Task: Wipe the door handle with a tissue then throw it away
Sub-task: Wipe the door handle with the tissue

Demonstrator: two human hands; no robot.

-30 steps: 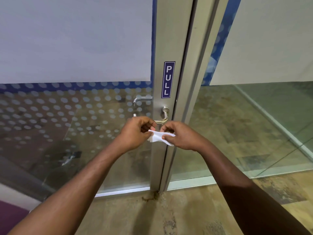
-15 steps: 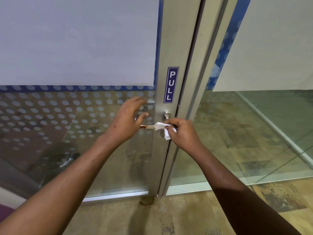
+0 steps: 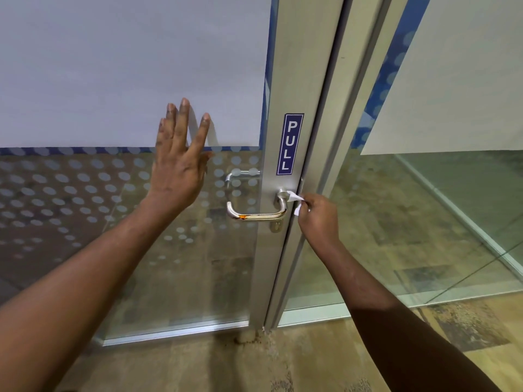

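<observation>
A silver lever door handle [image 3: 256, 215] sticks out from the metal door frame [image 3: 294, 80], with an orange-brown stain on its left part. My right hand [image 3: 318, 219] pinches a small white tissue [image 3: 294, 198] against the handle's base by the frame. My left hand [image 3: 178, 162] is flat on the glass door [image 3: 113, 66] with fingers spread, up and left of the handle.
A blue PULL sticker [image 3: 291, 144] sits on the frame above the handle. A second handle [image 3: 240, 174] shows through the dotted glass. A fixed glass panel [image 3: 424, 207] stands to the right. Brown floor [image 3: 254, 363] lies below.
My left hand let go of the tissue and rose from the handle to the glass. My right hand moved the tissue right, to the handle's base. The stained lever is now uncovered.
</observation>
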